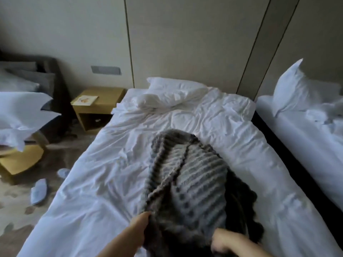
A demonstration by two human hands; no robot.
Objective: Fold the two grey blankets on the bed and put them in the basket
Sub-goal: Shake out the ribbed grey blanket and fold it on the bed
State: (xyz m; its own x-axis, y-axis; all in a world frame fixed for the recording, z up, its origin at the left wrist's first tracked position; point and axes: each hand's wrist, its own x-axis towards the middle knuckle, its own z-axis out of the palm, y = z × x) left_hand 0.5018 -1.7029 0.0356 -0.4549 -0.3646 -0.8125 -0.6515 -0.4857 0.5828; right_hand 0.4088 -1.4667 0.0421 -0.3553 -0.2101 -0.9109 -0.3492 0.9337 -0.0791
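Note:
A grey ribbed blanket (187,175) lies bunched lengthwise on the white bed (96,182), reaching from the near edge toward the middle. A darker grey layer (243,197) shows along its right side; whether that is a second blanket I cannot tell. My left hand (141,222) grips the blanket's near left edge, fingers buried in the fabric. My right hand (225,241) is closed on the blanket's near right part, blurred. No basket is in view.
A white pillow (172,93) lies at the head of the bed. A wooden nightstand (96,106) stands to the left, with slippers (39,190) and a tipped yellow box (20,160) on the carpet. A second white bed (304,130) runs along the right.

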